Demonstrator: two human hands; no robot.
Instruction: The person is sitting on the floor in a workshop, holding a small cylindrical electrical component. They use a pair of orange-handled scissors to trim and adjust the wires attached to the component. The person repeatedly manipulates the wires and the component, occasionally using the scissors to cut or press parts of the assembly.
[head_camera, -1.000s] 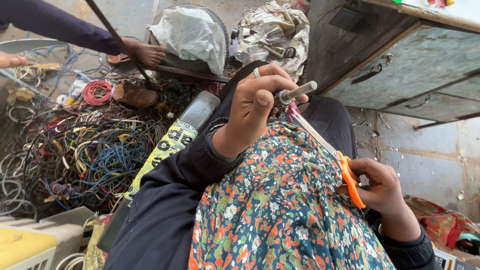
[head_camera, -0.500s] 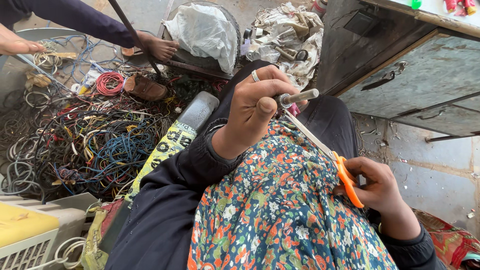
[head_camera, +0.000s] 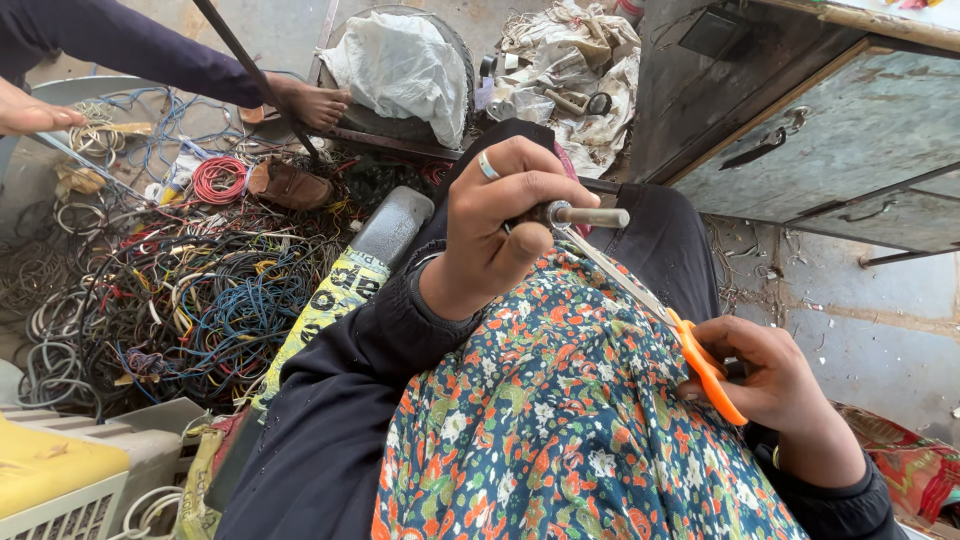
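My left hand (head_camera: 505, 225), with a ring on one finger, is closed around a short thick cable end (head_camera: 585, 216) whose grey metal tip sticks out to the right. My right hand (head_camera: 765, 375) grips orange-handled scissors (head_camera: 700, 360). Their long blades (head_camera: 610, 275) run up and left, with the tips touching the cable just under my left thumb. Both hands are above my lap, which is covered by floral cloth (head_camera: 560, 430).
A big tangle of coloured wires (head_camera: 170, 300) lies on the floor at left, with a red coil (head_camera: 218, 180). Another person's hand (head_camera: 35, 110) and foot (head_camera: 310, 103) are at the top left. A grey metal cabinet (head_camera: 830, 140) stands right. A white crate (head_camera: 90, 470) sits bottom left.
My hands keep their grip on the cable and scissors. The view has shifted slightly; the other person's hand at top left has moved a little.
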